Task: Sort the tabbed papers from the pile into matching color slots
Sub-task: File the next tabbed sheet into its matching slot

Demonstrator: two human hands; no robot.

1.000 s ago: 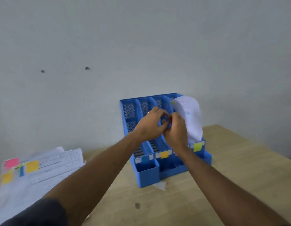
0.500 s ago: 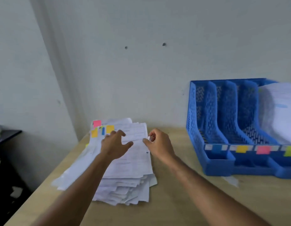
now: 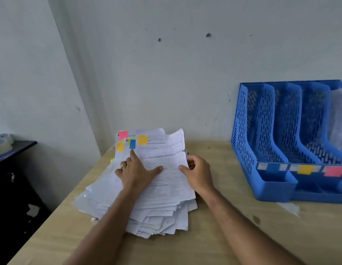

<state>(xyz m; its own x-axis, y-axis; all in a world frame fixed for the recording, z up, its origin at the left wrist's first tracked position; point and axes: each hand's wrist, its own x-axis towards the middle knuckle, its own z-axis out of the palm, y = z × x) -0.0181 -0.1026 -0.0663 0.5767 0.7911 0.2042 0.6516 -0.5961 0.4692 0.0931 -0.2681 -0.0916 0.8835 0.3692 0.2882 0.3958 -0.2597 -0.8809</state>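
A messy pile of white printed papers lies on the wooden table, with pink, yellow and blue tabs along its far edge. The top sheet carries a yellow tab and its right edge is lifted. My left hand lies flat on the pile, fingers spread, forefinger pointing at a blue tab. My right hand pinches the top sheet's right edge between thumb and fingers. The blue slotted file rack stands to the right, its slots labelled blue, yellow and pink.
White papers fill the rack's rightmost visible slot. A grey wall rises just behind the table. A dark side surface with a tape roll sits at left, below table height. A paper scrap lies in front of the rack.
Both hands left the rack, where they were together at the slots, and came to the pile. My left hand now presses flat and my right has lifted the top sheet's edge.
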